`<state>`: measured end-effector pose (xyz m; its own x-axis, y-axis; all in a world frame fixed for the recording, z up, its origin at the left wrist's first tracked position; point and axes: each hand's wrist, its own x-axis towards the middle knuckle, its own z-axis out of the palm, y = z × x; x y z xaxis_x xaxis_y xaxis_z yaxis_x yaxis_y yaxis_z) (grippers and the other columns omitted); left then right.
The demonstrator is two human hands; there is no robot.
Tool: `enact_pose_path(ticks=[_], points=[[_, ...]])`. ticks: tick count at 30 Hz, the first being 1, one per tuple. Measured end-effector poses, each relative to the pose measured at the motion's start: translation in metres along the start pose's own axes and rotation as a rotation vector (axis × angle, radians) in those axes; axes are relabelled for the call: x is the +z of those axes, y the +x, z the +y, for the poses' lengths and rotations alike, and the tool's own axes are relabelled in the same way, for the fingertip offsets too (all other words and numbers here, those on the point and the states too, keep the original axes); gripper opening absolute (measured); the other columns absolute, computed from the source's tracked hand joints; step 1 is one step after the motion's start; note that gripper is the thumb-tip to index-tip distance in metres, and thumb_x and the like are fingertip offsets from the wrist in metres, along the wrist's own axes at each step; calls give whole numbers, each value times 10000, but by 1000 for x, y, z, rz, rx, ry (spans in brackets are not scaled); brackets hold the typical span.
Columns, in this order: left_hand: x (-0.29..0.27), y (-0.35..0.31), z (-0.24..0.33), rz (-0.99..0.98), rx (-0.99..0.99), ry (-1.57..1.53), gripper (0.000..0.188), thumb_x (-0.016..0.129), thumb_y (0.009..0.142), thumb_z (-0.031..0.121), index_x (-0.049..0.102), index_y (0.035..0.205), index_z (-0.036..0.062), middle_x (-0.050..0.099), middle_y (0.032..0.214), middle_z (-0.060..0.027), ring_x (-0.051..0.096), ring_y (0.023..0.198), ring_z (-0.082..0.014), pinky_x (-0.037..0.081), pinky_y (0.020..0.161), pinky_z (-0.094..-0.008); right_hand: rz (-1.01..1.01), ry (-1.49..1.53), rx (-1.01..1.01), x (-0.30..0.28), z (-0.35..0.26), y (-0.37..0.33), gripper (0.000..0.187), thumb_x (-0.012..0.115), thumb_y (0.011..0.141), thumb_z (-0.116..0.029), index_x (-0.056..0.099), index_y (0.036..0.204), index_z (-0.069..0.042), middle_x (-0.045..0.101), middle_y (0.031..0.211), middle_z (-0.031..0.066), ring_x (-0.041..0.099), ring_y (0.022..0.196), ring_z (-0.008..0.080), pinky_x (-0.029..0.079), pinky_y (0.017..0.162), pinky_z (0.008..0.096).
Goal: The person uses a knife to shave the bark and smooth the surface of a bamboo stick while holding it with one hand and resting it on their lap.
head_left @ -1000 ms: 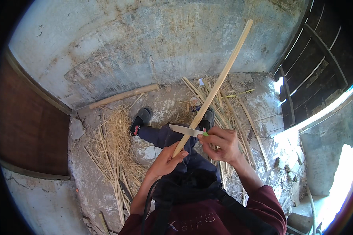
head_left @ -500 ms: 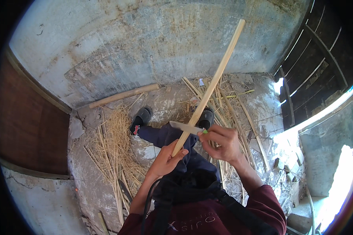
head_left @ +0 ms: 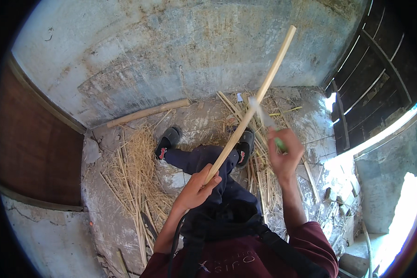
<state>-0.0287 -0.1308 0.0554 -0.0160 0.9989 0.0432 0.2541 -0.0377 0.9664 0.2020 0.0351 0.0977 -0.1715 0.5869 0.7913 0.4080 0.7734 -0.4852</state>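
Note:
A long pale strip of bamboo [head_left: 238, 133] slants up and away to the right from my lap. Its near end is gripped in my left hand [head_left: 198, 187], thumb along one side and fingers beneath. My right hand [head_left: 285, 153] is closed round the green handle of a knife [head_left: 265, 116], out to the right of the strip. The blade, smeared by motion, points up and left, its tip close to the strip about midway along. Whether the blade touches the strip I cannot tell.
Heaps of shavings [head_left: 141, 164] and split strips [head_left: 259, 180] lie on the floor to both sides of my feet. A round bamboo pole [head_left: 148, 113] rests along the stained wall [head_left: 180, 60]. Broken rubble [head_left: 343, 197] lies at right, below dark wooden slats [head_left: 370, 74].
My right hand has moved the knife up and away along the strip, from near my left hand to about its middle. The strip's far end has shifted slightly right.

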Motion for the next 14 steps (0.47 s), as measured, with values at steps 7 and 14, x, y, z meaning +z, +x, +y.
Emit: enact_pose_path(ticks=[7, 14], points=[[5, 3, 5, -49, -71, -89, 248, 565, 1146, 298, 550, 1085, 58, 535, 745, -6, 500, 630, -93, 409, 583, -292, -207, 188, -65, -10, -18, -10, 119, 802, 817, 28, 763, 885, -61, 685, 773, 63, 689, 638, 230, 521, 571, 355], [4, 2, 18, -19, -68, 100, 228, 556, 1148, 268, 538, 1145, 40, 574, 767, -70, 497, 658, -235, 441, 675, -388, -293, 202, -63, 8, -5, -20, 118, 850, 825, -50, 797, 903, -121, 681, 787, 32, 677, 595, 202, 504, 512, 343]])
